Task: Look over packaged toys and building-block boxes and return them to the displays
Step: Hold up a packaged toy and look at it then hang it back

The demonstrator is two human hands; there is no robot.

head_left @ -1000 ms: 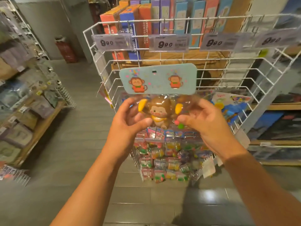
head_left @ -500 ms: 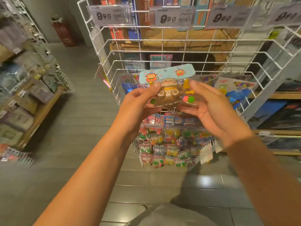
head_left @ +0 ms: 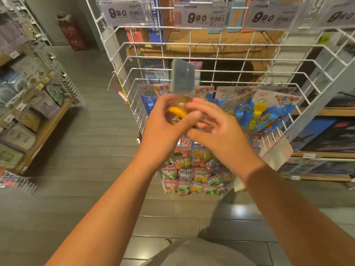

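Observation:
A packaged monkey toy (head_left: 177, 112) in a clear blister with a yellow banana is held upright in front of the white wire display basket (head_left: 211, 73). Its card (head_left: 181, 77) is turned so the grey back faces me. My left hand (head_left: 165, 125) grips the blister from the left, thumb across the front. My right hand (head_left: 222, 135) is just right of the package with fingers spread and blurred; I cannot tell whether it touches. Blue carded toys (head_left: 269, 112) stand in the basket behind my hands.
A lower wire basket (head_left: 192, 169) holds several small colourful blister packs. Price tags reading 9.90 (head_left: 124, 13) hang on the top rail, with upright boxes (head_left: 155, 20) behind. A wooden shelf of packaged goods (head_left: 28, 116) runs along the left. Tiled floor lies between.
The package has been turned from front-facing to upright with its back toward me. My right hand has loosened from it and spread its fingers. The view has tilted downward.

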